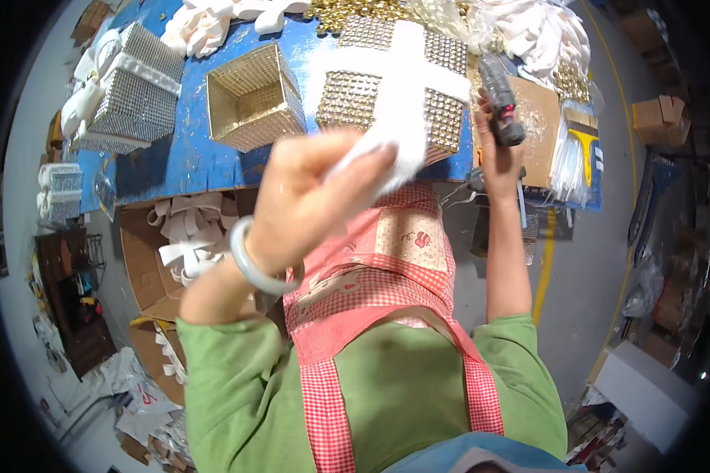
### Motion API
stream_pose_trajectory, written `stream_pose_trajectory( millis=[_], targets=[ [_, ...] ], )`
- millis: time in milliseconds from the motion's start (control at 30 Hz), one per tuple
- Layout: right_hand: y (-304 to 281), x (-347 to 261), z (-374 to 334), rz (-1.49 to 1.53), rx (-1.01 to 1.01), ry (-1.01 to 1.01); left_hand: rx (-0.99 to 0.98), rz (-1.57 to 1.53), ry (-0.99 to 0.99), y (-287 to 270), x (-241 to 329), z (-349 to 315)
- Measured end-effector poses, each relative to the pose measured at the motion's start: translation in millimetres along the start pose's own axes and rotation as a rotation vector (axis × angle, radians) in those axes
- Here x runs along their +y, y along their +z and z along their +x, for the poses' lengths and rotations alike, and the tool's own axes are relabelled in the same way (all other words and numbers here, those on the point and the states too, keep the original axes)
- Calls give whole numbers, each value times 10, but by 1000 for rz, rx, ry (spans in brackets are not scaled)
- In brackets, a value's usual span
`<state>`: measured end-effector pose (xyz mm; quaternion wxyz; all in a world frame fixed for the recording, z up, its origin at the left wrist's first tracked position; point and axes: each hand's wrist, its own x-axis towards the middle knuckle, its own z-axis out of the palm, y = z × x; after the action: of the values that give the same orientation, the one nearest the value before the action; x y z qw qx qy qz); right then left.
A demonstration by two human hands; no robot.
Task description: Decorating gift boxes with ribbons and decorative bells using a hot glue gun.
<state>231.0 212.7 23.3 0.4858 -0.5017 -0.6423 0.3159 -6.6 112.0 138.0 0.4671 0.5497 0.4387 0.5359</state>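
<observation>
The left hand (304,189) pinches the white ribbon (402,98), probably to control its loose end; the studded box (351,94) sits at upper centre on the blue worktop (193,118), just beyond that grip. The right hand (501,165) grasps a dark tool (497,91), seemingly kept ready beside the box.
</observation>
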Motion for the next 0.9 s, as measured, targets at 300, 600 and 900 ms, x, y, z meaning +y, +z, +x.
stream_pose_trajectory(
  millis=[300,600,900],
  targets=[
    [348,157,-326,-111,57,-9,61,35,-638,217,-934,-801],
    [412,145,-346,14,133,69,73,411,-720,112,-2077,-312],
    [420,115,-344,64,181,46,-455,340,16,-444,-773,747]
  ],
)
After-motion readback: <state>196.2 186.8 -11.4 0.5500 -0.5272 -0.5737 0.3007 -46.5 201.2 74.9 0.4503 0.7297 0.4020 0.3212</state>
